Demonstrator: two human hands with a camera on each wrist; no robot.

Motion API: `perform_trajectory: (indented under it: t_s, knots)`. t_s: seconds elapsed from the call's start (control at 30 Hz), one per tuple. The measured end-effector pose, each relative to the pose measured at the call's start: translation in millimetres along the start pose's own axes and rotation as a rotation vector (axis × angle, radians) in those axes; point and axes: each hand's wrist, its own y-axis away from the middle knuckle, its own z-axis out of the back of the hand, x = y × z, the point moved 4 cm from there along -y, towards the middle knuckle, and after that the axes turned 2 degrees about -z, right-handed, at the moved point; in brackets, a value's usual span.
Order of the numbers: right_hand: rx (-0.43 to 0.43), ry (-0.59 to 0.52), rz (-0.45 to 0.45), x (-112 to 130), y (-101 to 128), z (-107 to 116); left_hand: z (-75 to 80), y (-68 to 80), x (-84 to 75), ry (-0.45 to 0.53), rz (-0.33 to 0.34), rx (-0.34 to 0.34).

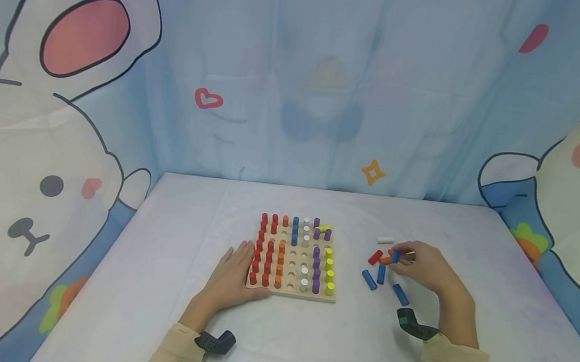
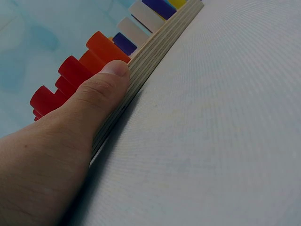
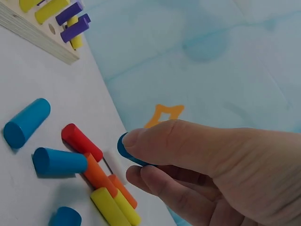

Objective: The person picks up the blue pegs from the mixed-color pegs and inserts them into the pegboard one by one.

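A wooden pegboard [image 1: 292, 295] stands on the table with rows of red, orange, blue, white, purple and yellow pegs upright in its holes. My left hand [image 1: 232, 281] rests along its left side, fingers extended, the thumb [image 2: 106, 89] against the front edge. Right of the board, my right hand [image 1: 427, 266] pinches a blue peg [image 3: 126, 153] between thumb and fingers, above loose pegs. Below it in the right wrist view lie a red peg [image 3: 81, 141], an orange peg [image 3: 99, 174], a yellow peg [image 3: 110, 207] and a blue peg [image 3: 59, 162].
A white peg [image 1: 385, 240] lies behind the loose group, and another blue peg [image 1: 400, 294] lies nearer the front. One yellow peg [image 1: 323, 228] lies tilted across the board's back right corner. A patterned curtain [image 1: 286, 91] hangs behind the white-covered table [image 1: 166, 223].
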Motion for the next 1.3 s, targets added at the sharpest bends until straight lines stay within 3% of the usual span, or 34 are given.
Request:
perform_trajectory:
  t_s: [0.5,0.9,1.3]
  knots:
    - [-0.004,-0.043,0.014,21.9,-10.1,-10.5,-0.2,-0.8,0.2,-0.008,0.006,0.006]
    - [-0.094,-0.055,0.112,47.1,-15.8,-20.2,-1.2,-1.0,1.7,-0.007,0.001,-0.001]
    - [-0.067,-0.114,0.107,56.8,-20.1,-30.9,-1.3,-1.4,1.9,-0.014,0.008,-0.001]
